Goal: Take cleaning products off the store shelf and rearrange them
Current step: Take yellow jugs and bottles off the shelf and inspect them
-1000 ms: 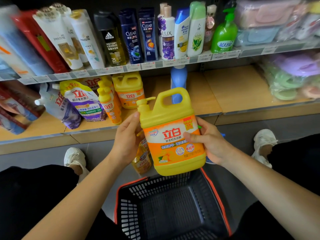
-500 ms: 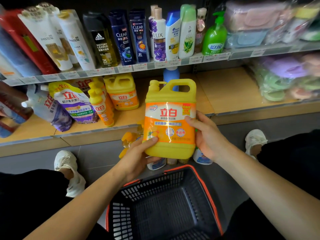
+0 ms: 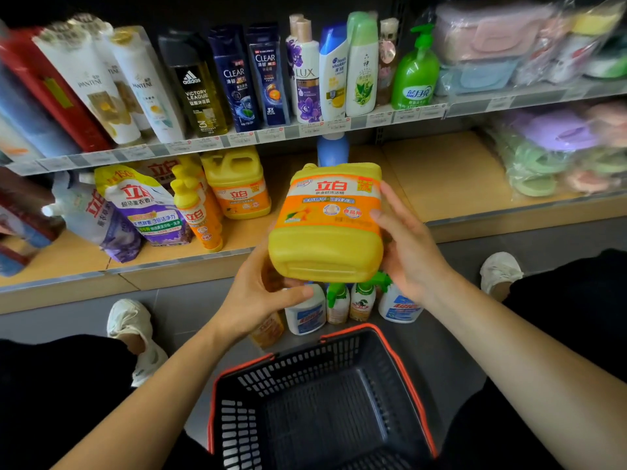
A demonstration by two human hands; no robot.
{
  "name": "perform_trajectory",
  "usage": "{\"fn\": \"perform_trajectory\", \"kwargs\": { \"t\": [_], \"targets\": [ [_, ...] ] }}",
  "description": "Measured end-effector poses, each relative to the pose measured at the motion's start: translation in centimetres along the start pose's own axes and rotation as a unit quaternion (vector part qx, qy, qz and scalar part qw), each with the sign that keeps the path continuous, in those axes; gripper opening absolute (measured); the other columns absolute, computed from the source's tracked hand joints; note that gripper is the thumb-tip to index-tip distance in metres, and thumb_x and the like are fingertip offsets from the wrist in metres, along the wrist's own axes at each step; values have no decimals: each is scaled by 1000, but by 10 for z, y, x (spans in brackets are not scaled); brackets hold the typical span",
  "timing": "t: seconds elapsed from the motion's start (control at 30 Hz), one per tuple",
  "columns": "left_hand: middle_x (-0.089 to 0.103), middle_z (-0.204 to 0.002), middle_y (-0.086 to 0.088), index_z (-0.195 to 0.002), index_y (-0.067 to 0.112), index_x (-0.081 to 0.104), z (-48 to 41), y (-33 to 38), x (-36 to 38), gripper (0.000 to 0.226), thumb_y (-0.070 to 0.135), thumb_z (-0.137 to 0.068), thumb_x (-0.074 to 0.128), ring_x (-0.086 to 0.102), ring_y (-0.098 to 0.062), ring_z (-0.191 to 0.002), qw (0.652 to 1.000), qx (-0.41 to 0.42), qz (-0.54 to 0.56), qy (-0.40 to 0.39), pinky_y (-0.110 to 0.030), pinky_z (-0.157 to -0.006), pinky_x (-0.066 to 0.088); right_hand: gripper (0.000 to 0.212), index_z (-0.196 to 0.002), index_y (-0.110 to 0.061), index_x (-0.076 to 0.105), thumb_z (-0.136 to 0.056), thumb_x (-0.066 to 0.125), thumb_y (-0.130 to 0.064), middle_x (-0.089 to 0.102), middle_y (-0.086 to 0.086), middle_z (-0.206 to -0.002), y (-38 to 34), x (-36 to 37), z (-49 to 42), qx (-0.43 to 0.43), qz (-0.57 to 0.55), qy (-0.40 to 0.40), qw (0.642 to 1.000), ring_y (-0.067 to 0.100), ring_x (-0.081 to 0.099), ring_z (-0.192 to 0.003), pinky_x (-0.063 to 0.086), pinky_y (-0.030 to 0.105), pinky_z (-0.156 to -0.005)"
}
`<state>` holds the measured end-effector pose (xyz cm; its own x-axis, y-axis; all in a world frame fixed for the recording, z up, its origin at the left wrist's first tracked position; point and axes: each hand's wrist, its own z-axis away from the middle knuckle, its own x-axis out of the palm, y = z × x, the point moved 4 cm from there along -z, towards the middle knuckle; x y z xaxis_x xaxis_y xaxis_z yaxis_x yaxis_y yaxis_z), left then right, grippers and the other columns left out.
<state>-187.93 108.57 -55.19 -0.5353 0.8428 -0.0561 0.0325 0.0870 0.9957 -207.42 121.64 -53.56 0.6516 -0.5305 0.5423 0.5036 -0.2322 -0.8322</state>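
Note:
I hold a big yellow detergent jug (image 3: 327, 225) with an orange label in both hands, in front of the low wooden shelf (image 3: 448, 178). The jug leans away from me, so its bottom faces the camera and its handle is hidden. My left hand (image 3: 261, 296) cups its lower left corner from beneath. My right hand (image 3: 407, 245) grips its right side, fingers across the label. A second yellow jug (image 3: 237, 184) stands on the shelf, with a slim yellow bottle (image 3: 196, 212) and refill pouches (image 3: 142, 205) to its left.
A black basket with a red rim (image 3: 400, 364) sits on the floor between my knees. Several spray bottles (image 3: 342, 303) stand on the floor just beyond it. Shampoo bottles (image 3: 237, 79) line the upper shelf. Wrapped plastic goods (image 3: 556, 140) fill the right side.
The jug has tipped back from upright, so its base now faces me, and has moved toward the shelf. My left hand has slid under its base; my right hand stays on its side.

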Motion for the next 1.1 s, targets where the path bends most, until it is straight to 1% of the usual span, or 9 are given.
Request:
{"fn": "perform_trajectory", "kwargs": {
  "t": [0.13,0.2,0.3,0.53,0.67,0.73,0.83,0.9,1.1],
  "targets": [
    [58,-138,10,-157,14,34,-2,19,-7,103,45,-73,85,60,-11,-120,951,140,-267,76,-30,-98,52,48,-129,-45,59,-89,72,-23,68,-3,-130,1,-2,1,32,-29,-4,999,19,69,-113,59,42,-75],
    [51,-129,-1,-152,6,40,-2,33,-9,103,50,-70,85,51,-14,-116,898,226,-351,135,-23,-101,45,49,-126,-45,62,-82,78,-28,68,-2,-130,5,-1,3,59,-45,5,997,22,70,-112,59,46,-75],
    [45,-142,-15,-147,2,45,-5,51,-7,99,44,-69,90,41,-20,-137,875,315,-358,86,-33,-113,39,58,-137,-36,59,-81,76,-38,67,1,-133,7,-2,4,86,-26,-2,996,26,68,-116,57,51,-81],
    [67,-126,2,-130,10,62,1,57,-9,84,41,-58,92,61,-12,-122,964,169,-188,82,-32,-97,54,67,-127,-11,58,-80,66,-59,73,29,-101,15,-2,18,187,169,-25,967,40,74,-95,62,37,-70],
    [71,-120,1,-125,15,66,6,53,-10,81,45,-54,91,66,-14,-115,974,118,-166,98,-44,-94,57,35,-81,-14,74,-98,61,-42,71,9,-72,-3,-3,14,-21,366,28,930,18,73,-67,56,30,-60],
    [72,-118,-1,-123,14,68,8,48,-10,79,41,-53,92,68,-17,-113,979,93,-148,102,-48,-93,58,14,-96,-25,77,-94,68,-34,70,5,-93,-12,2,12,-99,371,-23,923,9,68,-84,54,28,-73],
    [74,-116,-5,-122,12,68,6,42,-15,78,35,-53,94,70,-23,-109,989,66,-75,109,-51,-89,59,76,-141,-41,51,-73,86,-37,58,-2,-138,-2,5,11,-60,387,-165,905,12,59,-123,53,33,-98],
    [73,-117,-8,-123,11,67,6,42,-17,82,37,-52,97,70,-28,-109,992,64,-19,108,-49,-86,61,99,-148,-42,38,-65,92,-35,57,-9,-142,8,11,13,-52,397,-194,896,10,56,-129,51,34,-103],
    [71,-118,-10,-126,13,62,3,39,-12,75,25,-57,89,68,-31,-110,995,45,67,59,-37,-79,59,90,-136,-30,54,-57,96,-38,67,-1,-127,5,17,17,-105,340,-139,924,20,65,-118,55,49,-96]
  ]
}}
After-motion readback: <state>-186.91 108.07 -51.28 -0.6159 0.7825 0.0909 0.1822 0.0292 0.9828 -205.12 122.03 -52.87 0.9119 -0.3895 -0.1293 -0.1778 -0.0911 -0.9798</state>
